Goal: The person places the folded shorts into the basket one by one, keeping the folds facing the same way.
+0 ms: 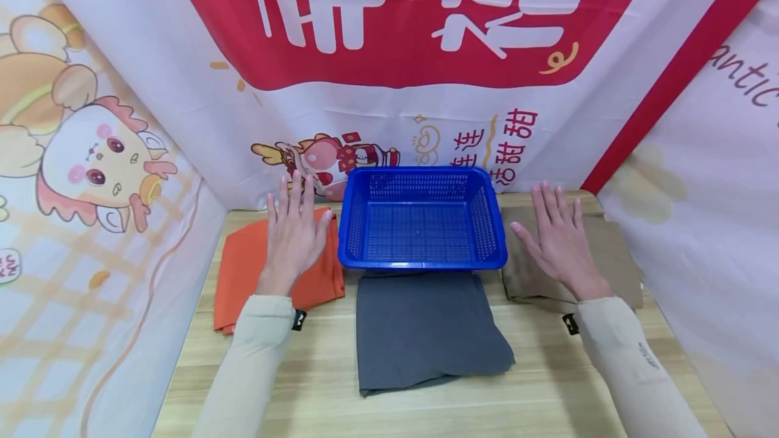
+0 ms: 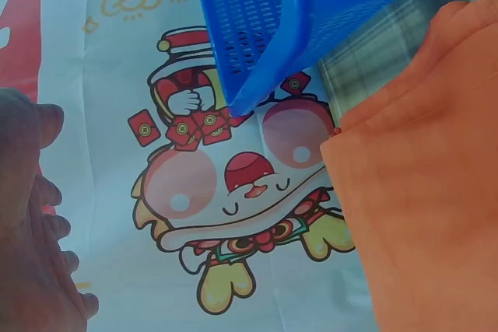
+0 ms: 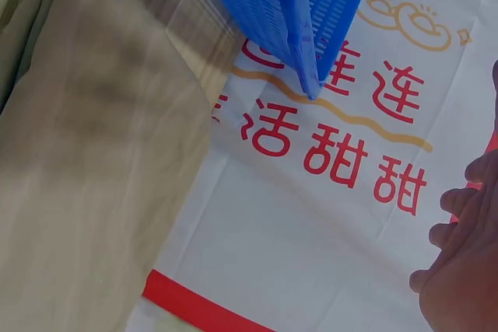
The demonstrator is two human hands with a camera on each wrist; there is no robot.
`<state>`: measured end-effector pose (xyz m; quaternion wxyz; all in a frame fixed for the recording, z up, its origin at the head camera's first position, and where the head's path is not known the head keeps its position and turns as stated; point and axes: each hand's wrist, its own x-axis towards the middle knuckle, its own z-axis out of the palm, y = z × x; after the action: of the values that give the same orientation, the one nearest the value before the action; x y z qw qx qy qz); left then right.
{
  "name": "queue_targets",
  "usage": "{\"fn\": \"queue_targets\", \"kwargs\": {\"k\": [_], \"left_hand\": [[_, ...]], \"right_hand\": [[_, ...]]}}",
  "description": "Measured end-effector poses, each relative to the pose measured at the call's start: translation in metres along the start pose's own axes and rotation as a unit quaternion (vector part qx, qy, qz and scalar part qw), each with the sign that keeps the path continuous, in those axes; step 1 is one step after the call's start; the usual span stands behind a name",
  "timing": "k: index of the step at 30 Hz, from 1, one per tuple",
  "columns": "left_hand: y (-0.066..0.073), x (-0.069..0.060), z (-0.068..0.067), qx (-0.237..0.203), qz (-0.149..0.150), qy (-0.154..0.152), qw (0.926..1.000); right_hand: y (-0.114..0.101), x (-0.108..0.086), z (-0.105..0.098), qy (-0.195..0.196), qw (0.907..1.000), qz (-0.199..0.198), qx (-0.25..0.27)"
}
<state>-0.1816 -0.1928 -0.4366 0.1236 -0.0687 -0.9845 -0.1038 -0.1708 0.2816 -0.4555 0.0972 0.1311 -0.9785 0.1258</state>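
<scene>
The head view looks forward and down from above; nearer wrist views face the backdrop [image 1: 395, 66], sharing the blue basket [image 1: 420, 235].

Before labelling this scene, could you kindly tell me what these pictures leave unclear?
Head: part of the orange cloth, hidden by the left hand.
Head: part of the khaki cloth, hidden by the right hand.
Head: far edge of the grey cloth, hidden by the basket.
Head: lettering on the right sleeve, too small.
Left wrist: rest of basket, cut off by top edge.
</scene>
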Motion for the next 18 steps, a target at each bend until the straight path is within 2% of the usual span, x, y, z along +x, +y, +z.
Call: {"fn": "queue_targets", "kwargs": {"k": [9, 18], "left_hand": [[0.001, -0.011, 0.008, -0.01, 0.003, -0.007, 0.9999], [0.002, -0.027, 0.022, -0.057, 0.01, -0.009, 0.9983]], "right_hand": [[-0.006, -0.01, 0.002, -0.02, 0.9996, -0.018, 0.007], [-0.021, -0.027, 0.008, -0.026, 0.9981, -0.038, 0.041]]}}
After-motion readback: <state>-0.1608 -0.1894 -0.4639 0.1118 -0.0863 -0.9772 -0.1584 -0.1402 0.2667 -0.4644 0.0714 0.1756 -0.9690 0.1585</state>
